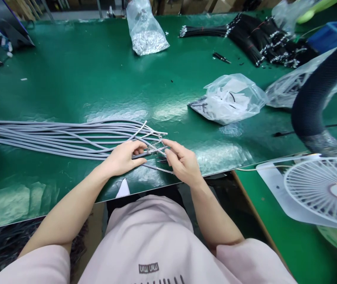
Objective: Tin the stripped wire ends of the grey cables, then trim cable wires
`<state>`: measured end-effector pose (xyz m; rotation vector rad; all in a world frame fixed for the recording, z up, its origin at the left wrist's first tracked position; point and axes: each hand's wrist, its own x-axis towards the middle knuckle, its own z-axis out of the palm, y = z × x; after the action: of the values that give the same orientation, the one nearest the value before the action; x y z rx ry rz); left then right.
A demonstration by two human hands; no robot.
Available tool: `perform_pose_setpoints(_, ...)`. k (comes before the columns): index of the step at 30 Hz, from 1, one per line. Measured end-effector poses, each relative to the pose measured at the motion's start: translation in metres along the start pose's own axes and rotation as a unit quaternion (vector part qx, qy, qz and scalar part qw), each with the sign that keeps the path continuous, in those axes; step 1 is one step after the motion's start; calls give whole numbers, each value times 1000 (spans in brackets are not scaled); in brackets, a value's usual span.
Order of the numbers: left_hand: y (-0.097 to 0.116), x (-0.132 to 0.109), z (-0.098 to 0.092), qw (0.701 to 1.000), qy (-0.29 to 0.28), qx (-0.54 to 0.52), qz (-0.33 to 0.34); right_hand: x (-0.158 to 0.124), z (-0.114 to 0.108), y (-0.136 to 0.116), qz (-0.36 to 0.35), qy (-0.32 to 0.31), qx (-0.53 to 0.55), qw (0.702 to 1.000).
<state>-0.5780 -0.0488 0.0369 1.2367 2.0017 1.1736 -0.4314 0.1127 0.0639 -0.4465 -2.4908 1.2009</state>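
A bundle of long grey cables [53, 136] lies across the green table, its stripped, pale ends fanned out near the middle. Over these ends is my left hand [125, 157], fingers curled and thumb apart from them, with a cable between. My right hand [183, 161] touches the stripped ends from the right, thumb and index finger pinched on a thin end. One grey cable with a pale tip [156, 169] runs below both hands, close to the table's front edge.
Behind stand a clear bag of small metallic pieces [149, 39] and bundled black cables [245, 37]. A plastic bag [233, 98] lies to the right. Farther right are a black ribbed hose [313, 94] and a white fan [322, 189]. The table edge [168, 185] runs before me.
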Motion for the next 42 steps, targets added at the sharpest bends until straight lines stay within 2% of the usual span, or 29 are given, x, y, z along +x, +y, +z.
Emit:
perform_pose_setpoints(3,-2,0,4,997,10,79,19,-5,-7,-5,-22,26,13,999)
perform_pose_setpoints(7,-2,-2,3,999,33,8,31,-12,-14,-11,-138,-42,-56,988)
perform_pose_setpoints(9,0,-4,2,998,43,11,48,-12,-15,-11,-172,-63,-120,976)
perform_pose_setpoints(14,2,-6,1,993,48,67,86,-9,-13,-8,-186,-54,-263,945)
perform_pose_setpoints(20,4,-8,0,992,15,98,77,-5,-15,-9,-198,-73,-294,932)
perform_pose_setpoints(26,10,-10,-4,992,-18,96,86,1,-22,-8,-217,-116,-250,936)
perform_pose_setpoints(31,14,-10,-11,993,-40,52,94,10,-26,2,-225,-163,-136,951)
perform_pose_setpoints(42,14,-9,-21,990,-91,-72,74,22,-8,21,-231,-171,118,951)
